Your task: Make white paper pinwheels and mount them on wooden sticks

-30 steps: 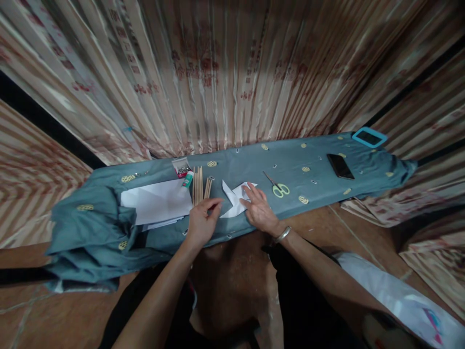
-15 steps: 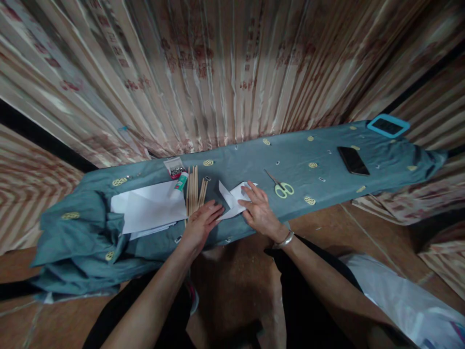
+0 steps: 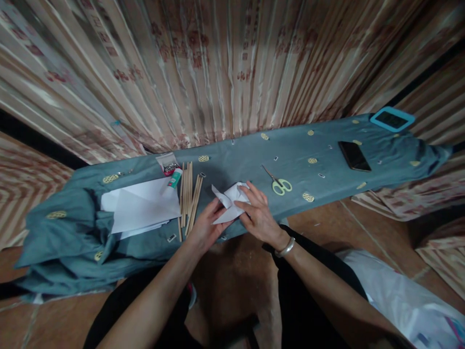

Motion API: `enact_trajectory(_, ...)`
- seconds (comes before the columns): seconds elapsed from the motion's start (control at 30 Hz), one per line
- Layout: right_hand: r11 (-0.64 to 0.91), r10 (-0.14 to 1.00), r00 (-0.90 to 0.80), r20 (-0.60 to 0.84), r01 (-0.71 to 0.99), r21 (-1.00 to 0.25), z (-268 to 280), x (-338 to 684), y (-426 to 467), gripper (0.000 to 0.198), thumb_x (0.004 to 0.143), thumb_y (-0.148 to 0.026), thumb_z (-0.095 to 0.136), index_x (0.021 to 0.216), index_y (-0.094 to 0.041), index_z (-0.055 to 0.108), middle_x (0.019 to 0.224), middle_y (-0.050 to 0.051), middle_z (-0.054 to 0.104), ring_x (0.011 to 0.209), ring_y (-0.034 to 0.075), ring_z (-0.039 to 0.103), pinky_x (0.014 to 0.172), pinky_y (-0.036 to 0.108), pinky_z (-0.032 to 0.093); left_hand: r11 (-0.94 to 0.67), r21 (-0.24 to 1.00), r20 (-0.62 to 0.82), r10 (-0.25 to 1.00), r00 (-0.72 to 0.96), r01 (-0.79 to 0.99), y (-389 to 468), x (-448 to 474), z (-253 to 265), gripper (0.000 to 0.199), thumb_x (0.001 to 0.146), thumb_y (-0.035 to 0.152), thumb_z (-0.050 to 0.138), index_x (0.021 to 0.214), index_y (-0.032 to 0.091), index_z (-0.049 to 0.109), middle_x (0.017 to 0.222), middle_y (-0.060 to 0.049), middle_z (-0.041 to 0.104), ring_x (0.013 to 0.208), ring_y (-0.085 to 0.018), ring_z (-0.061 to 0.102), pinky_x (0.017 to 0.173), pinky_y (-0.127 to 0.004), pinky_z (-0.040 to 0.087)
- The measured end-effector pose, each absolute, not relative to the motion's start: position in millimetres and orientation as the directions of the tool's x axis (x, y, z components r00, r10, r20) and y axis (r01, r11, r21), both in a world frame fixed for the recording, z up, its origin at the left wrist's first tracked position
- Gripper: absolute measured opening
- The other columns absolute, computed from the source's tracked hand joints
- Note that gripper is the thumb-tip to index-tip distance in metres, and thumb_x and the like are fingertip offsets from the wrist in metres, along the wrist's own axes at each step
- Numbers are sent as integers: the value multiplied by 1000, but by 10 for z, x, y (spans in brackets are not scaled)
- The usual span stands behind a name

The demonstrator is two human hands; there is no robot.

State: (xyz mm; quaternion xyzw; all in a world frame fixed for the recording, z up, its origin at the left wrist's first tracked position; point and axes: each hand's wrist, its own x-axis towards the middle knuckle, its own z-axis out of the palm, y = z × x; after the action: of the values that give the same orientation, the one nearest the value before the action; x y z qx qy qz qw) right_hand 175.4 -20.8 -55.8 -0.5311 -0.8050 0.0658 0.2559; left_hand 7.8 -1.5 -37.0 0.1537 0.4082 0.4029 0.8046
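Note:
A folded piece of white paper (image 3: 229,202) is between my two hands, over the near edge of the cloth-covered table. My left hand (image 3: 206,227) grips its left side from below, with some fingers hidden under the sheet. On the right part of the paper lie the fingers of my right hand (image 3: 258,213), pressing it from above. One flap of the paper stands up at the left. Just left of my left hand are several thin wooden sticks (image 3: 187,191). Green-handled scissors (image 3: 281,186) rest right of my right hand.
A stack of white paper (image 3: 140,206) lies at the left, with a green-and-white glue stick (image 3: 175,178) at its corner. Behind is a small open box (image 3: 169,165) of metal bits. A phone (image 3: 354,156) and a blue-framed device (image 3: 392,119) are at the right. A curtain (image 3: 218,72) hangs behind.
My left hand has moved from beside the paper to under its left side and taken hold of it. My right hand stays on the paper. The view has shifted slightly.

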Motion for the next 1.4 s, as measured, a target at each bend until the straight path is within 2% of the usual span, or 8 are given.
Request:
enact_trajectory(0.2, 460, 860, -328, 391, 829, -318, -527, 1713, -298, 40, 86, -18, 47, 126, -19, 54, 152, 15, 32, 146, 29, 12, 109, 53, 24, 524, 686, -433, 852, 295, -506, -26, 56, -354, 27, 79, 38, 64, 95, 18, 69, 96, -5, 73, 95, -22, 66, 87, -35, 52)
enact_trajectory(0.33, 466, 854, -333, 400, 832, -301, -498, 1695, -342, 46, 89, -31, 49, 134, -20, 46, 155, 15, 24, 147, 31, 8, 108, 54, 24, 483, 709, -384, 876, 292, -514, -12, 39, -339, 29, 75, 38, 67, 93, 17, 70, 95, -7, 74, 100, -25, 66, 88, -37, 51)
enact_trajectory(0.5, 483, 837, -362, 411, 841, -244, -479, 1659, -376, 54, 90, -46, 50, 135, -16, 45, 153, 19, 27, 147, 31, 9, 110, 52, 23, 462, 730, -340, 885, 319, -504, -14, 27, -340, 34, 69, 37, 72, 93, 12, 71, 94, -10, 75, 101, -28, 66, 91, -39, 49)
enact_trajectory(0.6, 501, 827, -387, 408, 836, -222, -479, 1629, -390, 59, 89, -50, 49, 135, -13, 45, 152, 22, 28, 146, 32, 8, 110, 51, 23, 432, 758, -321, 899, 297, -489, -34, 35, -338, 38, 64, 32, 78, 97, 12, 70, 95, -9, 75, 98, -26, 67, 91, -36, 48)
enact_trajectory(0.73, 509, 830, -399, 391, 827, -238, -490, 1590, -410, 66, 88, -55, 48, 139, -14, 40, 153, 22, 26, 146, 33, 7, 110, 53, 23, 402, 786, -338, 915, 218, -469, -57, 62, -339, 33, 59, 26, 82, 87, 14, 72, 93, -7, 75, 89, -21, 69, 86, -32, 49)
enact_trajectory(0.93, 525, 824, -412, 389, 813, -252, -493, 1546, -449, 70, 88, -55, 48, 142, -12, 35, 154, 24, 22, 147, 34, 4, 110, 54, 22, 375, 796, -369, 923, 111, -475, -70, 85, -370, 33, 54, 26, 85, 83, 14, 72, 85, -6, 76, 77, -18, 69, 77, -29, 50)
enact_trajectory(1.17, 547, 804, -438, 403, 811, -208, -481, 1539, -462, 70, 89, -54, 47, 143, -12, 33, 153, 23, 24, 146, 33, 6, 110, 52, 21, 368, 785, -381, 921, 81, -499, -78, 83, -355, 36, 53, 25, 85, 85, 14, 73, 85, -6, 76, 78, -18, 69, 73, -27, 51)
enact_trajectory(1.4, 551, 798, -440, 411, 809, -204, -477, 1533, -478, 72, 90, -53, 47, 146, -14, 27, 153, 23, 26, 146, 33, 7, 109, 53, 22, 381, 776, -397, 914, 81, -503, -84, 71, -340, 35, 52, 25, 86, 82, 14, 73, 79, -5, 76, 68, -14, 67, 66, -24, 49)
